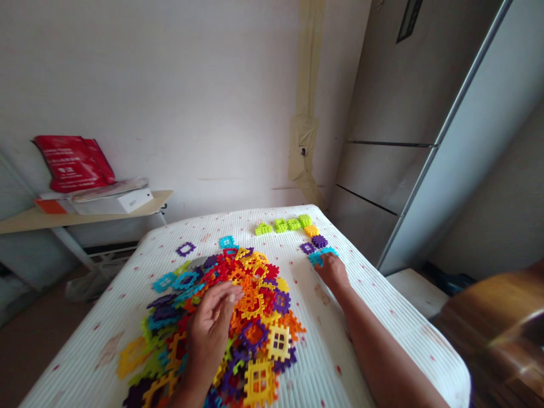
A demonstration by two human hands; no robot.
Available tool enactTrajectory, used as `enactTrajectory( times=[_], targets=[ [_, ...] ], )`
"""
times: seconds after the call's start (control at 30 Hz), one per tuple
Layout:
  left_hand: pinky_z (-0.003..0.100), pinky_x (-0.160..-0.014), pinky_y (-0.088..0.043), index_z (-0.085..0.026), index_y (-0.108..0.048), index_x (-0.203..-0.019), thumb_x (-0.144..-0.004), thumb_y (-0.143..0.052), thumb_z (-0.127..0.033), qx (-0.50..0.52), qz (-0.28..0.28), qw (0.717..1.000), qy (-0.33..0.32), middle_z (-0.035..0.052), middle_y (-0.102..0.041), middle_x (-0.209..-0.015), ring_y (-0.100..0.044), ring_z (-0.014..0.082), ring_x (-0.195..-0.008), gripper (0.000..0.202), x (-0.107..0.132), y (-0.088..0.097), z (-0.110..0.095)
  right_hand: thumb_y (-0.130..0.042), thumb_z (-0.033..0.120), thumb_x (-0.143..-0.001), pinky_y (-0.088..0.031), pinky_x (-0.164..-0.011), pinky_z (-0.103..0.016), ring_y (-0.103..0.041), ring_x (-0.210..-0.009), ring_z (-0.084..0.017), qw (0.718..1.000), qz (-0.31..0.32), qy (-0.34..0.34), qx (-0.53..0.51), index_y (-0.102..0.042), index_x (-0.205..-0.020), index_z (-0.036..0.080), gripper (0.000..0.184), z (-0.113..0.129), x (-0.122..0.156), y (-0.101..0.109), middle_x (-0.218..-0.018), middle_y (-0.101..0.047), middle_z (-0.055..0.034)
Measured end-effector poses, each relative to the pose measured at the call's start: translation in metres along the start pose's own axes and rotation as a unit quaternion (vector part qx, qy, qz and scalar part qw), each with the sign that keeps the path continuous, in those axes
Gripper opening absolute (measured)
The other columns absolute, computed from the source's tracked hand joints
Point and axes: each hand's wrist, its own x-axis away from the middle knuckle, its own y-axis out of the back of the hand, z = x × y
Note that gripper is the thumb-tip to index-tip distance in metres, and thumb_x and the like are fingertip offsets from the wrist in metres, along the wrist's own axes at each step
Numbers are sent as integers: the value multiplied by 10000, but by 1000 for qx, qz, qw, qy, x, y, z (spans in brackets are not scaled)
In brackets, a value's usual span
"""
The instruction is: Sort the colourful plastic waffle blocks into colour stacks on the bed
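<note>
Your left hand [210,328] is open over the big pile of tiles [259,300]. Its fingers are spread and a bit bent, right at the top of the pile. Your right hand [332,271] is away from the pile, on the white cover [293,272]. Its fingers are at a blue tile [318,258], but you can't tell if they grip it. Just past that hand sit two purple tiles [318,241], a yellow tile [311,230] and a row of green tiles [280,225]. A red bag [73,163] sits on a shelf [127,207] far back.
</note>
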Motion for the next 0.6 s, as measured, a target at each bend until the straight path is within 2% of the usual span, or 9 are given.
enactTrajectory(
  times=[0.3,0.6],
  targets=[
    [367,-803,-561,-156,-578,-967,-722,-659,-439,7,3,1000,1,110,-705,-923,-690,229,-836,383,-1,0,3,-530,235,-799,-398,-737,-236,-591,-882,-184,1000,5,11,10,-659,-866,146,170,2,3,4,-968,-622,-98],
    [360,-792,-560,-173,-593,-953,-749,-635,-412,-3,8,1000,-15,92,-707,-915,-692,221,-834,317,0,-1,3,-522,232,-811,-396,-703,-273,-585,-869,-205,1000,13,7,26,-650,-857,131,169,4,6,5,-963,-607,-118]
  ],
)
